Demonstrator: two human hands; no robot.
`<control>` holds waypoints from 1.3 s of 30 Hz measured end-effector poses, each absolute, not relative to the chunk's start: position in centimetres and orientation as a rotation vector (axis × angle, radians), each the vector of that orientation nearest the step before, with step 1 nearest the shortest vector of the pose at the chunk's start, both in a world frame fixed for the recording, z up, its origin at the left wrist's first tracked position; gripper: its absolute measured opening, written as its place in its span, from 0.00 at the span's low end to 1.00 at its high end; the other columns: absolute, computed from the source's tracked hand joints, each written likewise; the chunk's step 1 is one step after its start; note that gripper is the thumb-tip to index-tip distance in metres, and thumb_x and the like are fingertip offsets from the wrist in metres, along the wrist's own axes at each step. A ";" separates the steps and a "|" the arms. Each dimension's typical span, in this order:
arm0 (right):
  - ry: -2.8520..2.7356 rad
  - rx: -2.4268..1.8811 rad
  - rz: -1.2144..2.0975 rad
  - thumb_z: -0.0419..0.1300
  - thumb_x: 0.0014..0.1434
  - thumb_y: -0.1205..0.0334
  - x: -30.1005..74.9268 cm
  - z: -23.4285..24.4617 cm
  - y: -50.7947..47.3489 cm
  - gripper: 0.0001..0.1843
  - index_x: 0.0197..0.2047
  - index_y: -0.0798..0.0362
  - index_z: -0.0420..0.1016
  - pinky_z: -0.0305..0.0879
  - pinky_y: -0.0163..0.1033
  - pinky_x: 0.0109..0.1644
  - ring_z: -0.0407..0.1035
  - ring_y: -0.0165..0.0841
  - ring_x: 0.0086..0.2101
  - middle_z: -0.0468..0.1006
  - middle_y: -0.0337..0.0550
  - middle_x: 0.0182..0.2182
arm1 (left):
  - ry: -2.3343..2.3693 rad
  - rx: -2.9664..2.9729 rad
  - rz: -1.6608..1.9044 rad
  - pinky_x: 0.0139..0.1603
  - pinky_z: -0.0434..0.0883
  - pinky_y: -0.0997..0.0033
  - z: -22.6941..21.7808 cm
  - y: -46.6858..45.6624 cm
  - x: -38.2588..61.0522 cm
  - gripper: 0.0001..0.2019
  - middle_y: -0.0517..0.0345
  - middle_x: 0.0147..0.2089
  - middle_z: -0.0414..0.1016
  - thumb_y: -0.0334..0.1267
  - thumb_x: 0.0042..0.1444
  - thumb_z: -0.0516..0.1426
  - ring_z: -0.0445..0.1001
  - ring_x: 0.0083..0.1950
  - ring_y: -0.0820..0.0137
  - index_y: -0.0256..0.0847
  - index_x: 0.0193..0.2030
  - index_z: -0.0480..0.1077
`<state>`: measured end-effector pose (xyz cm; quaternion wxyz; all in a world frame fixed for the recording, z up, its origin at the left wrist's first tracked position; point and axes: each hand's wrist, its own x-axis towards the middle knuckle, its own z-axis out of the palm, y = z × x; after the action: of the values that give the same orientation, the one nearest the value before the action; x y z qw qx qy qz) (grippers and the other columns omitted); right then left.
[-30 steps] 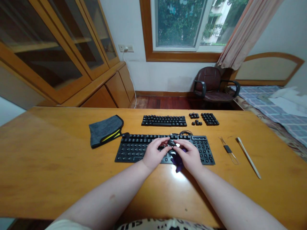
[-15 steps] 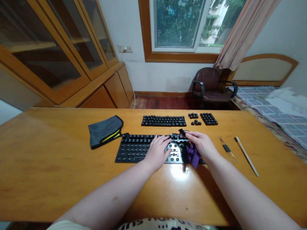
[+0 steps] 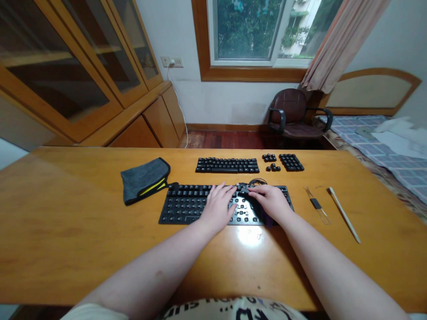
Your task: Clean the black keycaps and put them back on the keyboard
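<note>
Head view: keyboard (image 3: 185,206) at twelve o'clock, left hand (image 3: 218,206) spread open on it; right hand (image 3: 272,201), at one, apparently pinches a small dark piece (image 3: 244,190) (partly hidden). Seemingly a back-row step, calling next for careful fingertip alignment.

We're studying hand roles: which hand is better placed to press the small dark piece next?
Likely the right hand: its fingertips are at the small dark piece; the left hand lies on the keyboard.
</note>
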<state>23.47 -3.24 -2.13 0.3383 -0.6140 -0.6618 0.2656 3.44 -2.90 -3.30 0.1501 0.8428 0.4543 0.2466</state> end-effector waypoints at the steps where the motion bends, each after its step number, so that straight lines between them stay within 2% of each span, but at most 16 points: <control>1: -1.754 -1.580 0.671 0.60 0.51 0.59 23.4 -2.2 -3.2 0.10 0.37 0.46 0.79 0.66 0.45 0.47 0.73 0.38 0.38 0.80 0.42 0.35 | 1.309 2.418 0.709 0.64 0.46 0.47 -3.3 -2.9 3.4 0.24 0.53 0.57 0.65 0.37 0.52 0.56 0.55 0.63 0.58 0.44 0.57 0.61; 14: -1.979 -1.538 0.443 0.58 0.54 0.62 23.1 -3.3 -2.4 0.10 0.39 0.46 0.79 0.66 0.41 0.44 0.71 0.35 0.38 0.77 0.43 0.37 | 1.364 2.441 0.689 0.62 0.44 0.42 -3.5 -2.9 3.6 0.22 0.56 0.58 0.64 0.37 0.52 0.56 0.52 0.63 0.55 0.49 0.56 0.63; 28: -2.204 -1.522 0.148 0.52 0.59 0.60 22.8 -3.4 -3.1 0.14 0.42 0.46 0.77 0.64 0.37 0.37 0.69 0.33 0.35 0.76 0.43 0.37 | 1.361 2.447 0.714 0.62 0.45 0.42 -3.7 -2.9 3.6 0.18 0.58 0.58 0.65 0.38 0.53 0.56 0.53 0.63 0.55 0.50 0.52 0.67; 34: -2.283 -1.494 0.013 0.49 0.61 0.59 22.5 -3.2 -3.6 0.16 0.35 0.49 0.79 0.60 0.36 0.33 0.68 0.32 0.31 0.75 0.45 0.29 | 1.326 2.469 0.699 0.62 0.44 0.41 -3.4 -3.1 3.7 0.16 0.59 0.57 0.67 0.36 0.54 0.54 0.54 0.62 0.56 0.50 0.50 0.69; 39: -2.254 -1.455 -0.019 0.51 0.60 0.61 22.4 -3.3 -3.7 0.15 0.31 0.51 0.78 0.59 0.34 0.31 0.67 0.30 0.29 0.74 0.44 0.27 | 1.322 2.532 0.625 0.63 0.45 0.43 -3.0 -3.5 3.8 0.17 0.58 0.57 0.67 0.36 0.55 0.53 0.55 0.62 0.58 0.49 0.52 0.67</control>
<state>22.42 -3.67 -3.30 0.2275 -0.5280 -0.8182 -0.0070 3.75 -3.49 -2.98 0.1085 0.8608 0.4495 0.2126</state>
